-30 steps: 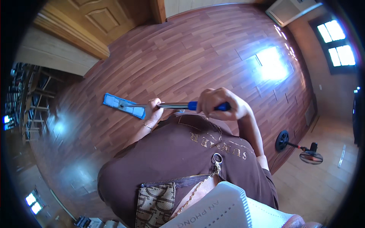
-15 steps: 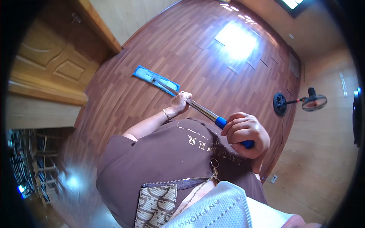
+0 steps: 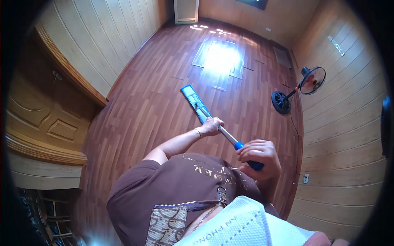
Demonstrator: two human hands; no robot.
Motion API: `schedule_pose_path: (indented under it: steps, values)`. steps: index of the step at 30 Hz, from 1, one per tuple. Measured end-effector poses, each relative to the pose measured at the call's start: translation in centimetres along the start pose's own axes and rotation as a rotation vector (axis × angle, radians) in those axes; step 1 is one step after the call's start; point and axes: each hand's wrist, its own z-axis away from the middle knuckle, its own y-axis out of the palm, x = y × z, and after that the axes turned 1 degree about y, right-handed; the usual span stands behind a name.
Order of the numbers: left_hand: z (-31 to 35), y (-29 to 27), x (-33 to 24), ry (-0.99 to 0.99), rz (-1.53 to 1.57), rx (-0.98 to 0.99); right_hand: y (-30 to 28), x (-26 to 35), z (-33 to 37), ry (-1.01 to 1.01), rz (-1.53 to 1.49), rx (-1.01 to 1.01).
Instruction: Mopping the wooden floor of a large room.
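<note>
One flat mop (image 3: 191, 96) rests on floor (image 3: 139, 127), left hand (image 3: 211, 126) clasped round pole (image 3: 228, 135), right hand (image 3: 262, 156) wrapped round blue handle (image 3: 256, 165), spaced apart apparently for leverage.

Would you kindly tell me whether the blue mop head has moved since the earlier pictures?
Yes: the blue mop head has moved away from the wooden door, toward the bright patch on the floor.

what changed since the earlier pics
The mop head moved across the floor, away from the door and toward the fan, while the view turned right. Nothing was taken up or let go: the left grip stays on the metal pole, the right grip on the blue handle. The fan stayed put.
</note>
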Motion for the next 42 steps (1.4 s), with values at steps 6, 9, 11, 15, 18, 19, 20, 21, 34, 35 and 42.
schedule_pose_path:
  steps: [6, 9, 11, 15, 18, 19, 20, 21, 34, 35, 42]
  values:
    - [-0.3, 2.7, -5.9, 0.274, -0.032, -0.015, -4.0, 1.3, 3.1, -0.437, 0.272, -0.443]
    - [1.2, 2.0, -10.5, 0.262, 0.065, 0.115, -5.5, 3.8, 4.9, -0.522, 0.438, -0.599]
    - [2.6, 3.2, -12.0, 0.23, 0.072, 0.143, -5.7, 3.7, 6.9, -0.574, 0.484, -0.724]
    - [6.3, 4.1, -13.7, 0.148, 0.062, 0.103, -5.6, 2.9, 9.7, -0.615, 0.392, -0.76]
    - [9.9, 4.0, -13.7, 0.064, 0.009, 0.055, -3.7, 2.5, 10.6, -0.623, 0.143, -0.771]
    - [11.1, 3.9, -13.8, 0.027, -0.02, 0.056, -2.9, 2.5, 10.5, -0.63, 0.101, -0.748]
    - [12.4, 4.2, -13.0, -0.02, -0.082, 0.053, -2.1, 2.8, 10.2, -0.618, -0.004, -0.736]
    - [13.8, 3.9, -12.9, -0.075, -0.139, 0.028, -1.2, 3.0, 10.0, -0.604, -0.11, -0.719]
    - [45.5, 0.6, -8.5, -0.664, -0.285, -0.487, 17.8, 13.0, 2.0, -0.607, -0.787, 0.06]
    - [48.3, 1.3, -8.2, -0.713, -0.307, -0.532, 19.8, 13.5, 1.4, -0.631, -0.847, 0.126]
    - [64.6, 6.5, -9.2, -0.827, -0.33, -0.819, 30.9, 19.1, 2.2, -0.506, -1.085, 0.679]
